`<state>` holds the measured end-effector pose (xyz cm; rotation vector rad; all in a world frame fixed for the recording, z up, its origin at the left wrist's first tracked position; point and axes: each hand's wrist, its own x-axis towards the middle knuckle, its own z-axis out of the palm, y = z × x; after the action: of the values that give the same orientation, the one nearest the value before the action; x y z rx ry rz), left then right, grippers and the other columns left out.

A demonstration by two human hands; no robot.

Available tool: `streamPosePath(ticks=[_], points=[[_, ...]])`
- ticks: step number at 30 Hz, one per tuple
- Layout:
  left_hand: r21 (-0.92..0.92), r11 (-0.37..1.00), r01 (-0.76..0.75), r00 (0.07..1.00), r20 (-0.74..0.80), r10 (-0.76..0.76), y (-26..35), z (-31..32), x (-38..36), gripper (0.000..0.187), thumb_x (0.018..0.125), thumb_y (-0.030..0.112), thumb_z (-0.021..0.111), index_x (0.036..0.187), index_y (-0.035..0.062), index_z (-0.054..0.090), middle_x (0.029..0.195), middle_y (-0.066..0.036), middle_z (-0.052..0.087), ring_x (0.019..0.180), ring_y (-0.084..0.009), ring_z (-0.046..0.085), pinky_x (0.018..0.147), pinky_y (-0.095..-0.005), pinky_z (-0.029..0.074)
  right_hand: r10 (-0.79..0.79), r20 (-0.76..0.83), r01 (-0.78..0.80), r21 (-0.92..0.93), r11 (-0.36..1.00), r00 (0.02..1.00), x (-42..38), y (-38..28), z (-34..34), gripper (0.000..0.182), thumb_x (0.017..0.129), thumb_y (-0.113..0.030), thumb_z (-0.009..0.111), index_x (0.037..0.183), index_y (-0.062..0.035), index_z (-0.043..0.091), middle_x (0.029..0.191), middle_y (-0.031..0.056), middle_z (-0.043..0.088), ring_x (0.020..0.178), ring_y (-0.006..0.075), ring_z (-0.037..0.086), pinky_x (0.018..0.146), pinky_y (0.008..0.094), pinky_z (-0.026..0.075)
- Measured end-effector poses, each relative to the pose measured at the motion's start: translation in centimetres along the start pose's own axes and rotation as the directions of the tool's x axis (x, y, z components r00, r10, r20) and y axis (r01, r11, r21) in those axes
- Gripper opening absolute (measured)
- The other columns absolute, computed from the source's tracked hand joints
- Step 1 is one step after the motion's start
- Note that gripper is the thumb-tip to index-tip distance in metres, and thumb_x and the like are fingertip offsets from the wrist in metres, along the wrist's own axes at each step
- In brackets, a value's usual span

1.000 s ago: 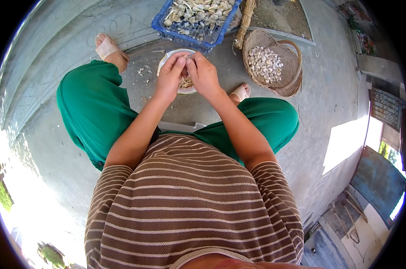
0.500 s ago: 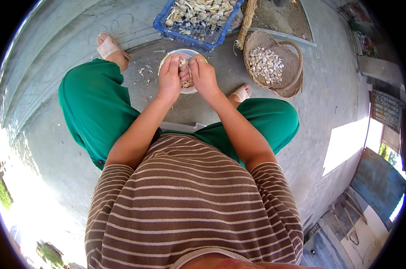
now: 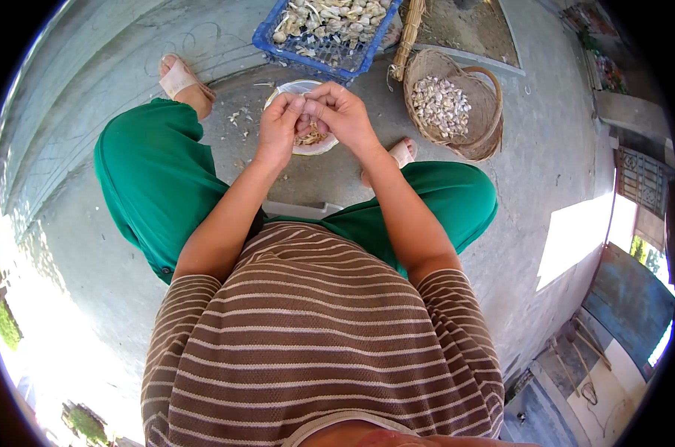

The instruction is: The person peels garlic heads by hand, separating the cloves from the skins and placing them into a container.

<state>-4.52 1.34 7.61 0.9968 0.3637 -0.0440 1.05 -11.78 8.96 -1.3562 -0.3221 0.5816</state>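
Note:
Both hands meet over a round white bowl (image 3: 313,151), fingertips pressed together. My left hand (image 3: 280,128) is closed, its fingers curled around a garlic bulb that is now mostly hidden. My right hand (image 3: 343,118) pinches at the same bulb from the other side, thumb against fingers. Brownish dry scraps (image 3: 312,137) lie inside the bowl below. Just beyond it stands a blue plastic crate (image 3: 307,68) holding many garlic bulbs (image 3: 352,21). To the right, a wicker basket (image 3: 491,123) contains a pile of loose garlic cloves (image 3: 440,106).
A straw bundle (image 3: 406,41) lies between crate and basket. Pale skin scraps (image 3: 240,117) are scattered on the concrete floor left of the bowl. My sandalled feet (image 3: 179,79) flank the bowl, and green-trousered knees (image 3: 155,179) spread wide on either side.
My right hand has shifted up and inward, its fingers now crossing over to the left fingertips. The garlic bulb, visible between the hands before, is now covered. More of the bowl's contents shows.

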Motion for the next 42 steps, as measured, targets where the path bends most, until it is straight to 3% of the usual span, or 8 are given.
streamPosePath(ticks=[3,15,18,20,24,35,39,42], points=[[-0.100,0.995,-0.008,0.998,0.054,0.014,0.0,-0.1,0.1,0.015,0.094,0.015,0.048,0.081,0.0065,0.049,0.068,0.000,0.046,0.059,-0.0081,0.042,0.052,-0.0218,0.035,0.025,-0.043,-0.016,0.196,0.980,0.999,-0.3,-0.1,0.4,0.010,0.089,-0.014,0.057,0.092,-0.0043,0.056,0.070,0.0010,0.057,0.051,0.0043,0.045,0.043,0.0175,0.032],[-0.182,0.983,0.019,1.000,0.020,-0.016,0.6,0.7,0.0,0.017,0.093,0.007,0.041,0.098,0.0020,0.057,0.077,-0.003,0.053,0.069,-0.0107,0.049,0.059,-0.0219,0.040,0.139,-0.102,-0.096,0.347,0.933,0.985,-0.7,-0.9,0.6,0.014,0.094,-0.014,0.047,0.096,-0.0034,0.054,0.071,0.0019,0.056,0.057,0.0076,0.052,0.047,0.0191,0.040],[-0.241,0.969,0.060,0.998,0.022,-0.056,1.3,0.9,-0.2,0.012,0.091,0.009,0.048,0.097,0.0025,0.057,0.078,-0.002,0.055,0.068,-0.0086,0.049,0.057,-0.0207,0.040,0.121,-0.131,-0.070,0.342,0.937,0.984,-0.8,-1.2,0.7,0.011,0.093,-0.014,0.049,0.094,-0.0038,0.054,0.070,0.0013,0.056,0.058,0.0084,0.054,0.047,0.0185,0.041],[0.048,0.999,-0.014,1.000,0.007,0.014,1.3,1.3,-0.3,0.012,0.088,0.011,0.057,0.097,0.0028,0.057,0.075,0.000,0.054,0.064,-0.0059,0.048,0.054,-0.0191,0.038,0.075,-0.144,-0.032,0.275,0.961,0.987,-0.7,-0.6,0.7,0.010,0.092,-0.013,0.050,0.093,-0.0038,0.054,0.069,0.0008,0.055,0.056,0.0078,0.053,0.046,0.0184,0.040],[0.122,0.993,-0.005,1.000,0.004,0.005,0.8,0.5,-0.1,0.012,0.087,0.011,0.059,0.096,0.0025,0.057,0.071,0.003,0.050,0.058,-0.0038,0.039,0.050,-0.0178,0.031,0.020,-0.121,-0.001,0.153,0.988,0.992,-0.7,0.0,0.5,0.007,0.090,-0.011,0.053,0.091,-0.0038,0.054,0.065,-0.0001,0.053,0.051,0.0057,0.046,0.043,0.0185,0.034],[-0.293,0.931,0.219,0.973,0.139,-0.185,0.6,-0.1,0.3,0.009,0.089,0.012,0.055,0.093,0.0038,0.056,0.078,-0.001,0.055,0.060,-0.0067,0.042,0.049,-0.0190,0.033,0.111,-0.165,-0.040,0.384,0.922,0.980,-1.2,-0.6,1.1,0.008,0.091,-0.012,0.049,0.092,-0.0043,0.051,0.065,0.0009,0.051,0.050,0.0061,0.044,0.041,0.0187,0.033],[-0.327,0.930,0.167,0.984,0.107,-0.139,1.0,0.2,0.2,0.008,0.090,0.012,0.054,0.092,0.0045,0.056,0.080,-0.001,0.055,0.061,-0.0069,0.043,0.050,-0.0187,0.034,0.175,-0.201,-0.051,0.505,0.862,0.964,-1.2,-1.8,1.4,0.005,0.089,-0.010,0.051,0.088,-0.0047,0.051,0.066,0.0012,0.053,0.050,0.0055,0.045,0.041,0.0180,0.033],[-0.268,0.957,0.109,0.989,0.122,-0.079,1.2,0.3,0.2,0.006,0.090,0.010,0.053,0.093,0.0053,0.055,0.081,0.000,0.055,0.063,-0.0065,0.045,0.051,-0.0185,0.035,0.136,-0.101,-0.105,0.267,0.958,0.985,-1.3,-1.5,0.8,0.005,0.086,-0.008,0.054,0.084,-0.0040,0.052,0.067,0.0009,0.054,0.050,0.0048,0.047,0.042,0.0176,0.035]])
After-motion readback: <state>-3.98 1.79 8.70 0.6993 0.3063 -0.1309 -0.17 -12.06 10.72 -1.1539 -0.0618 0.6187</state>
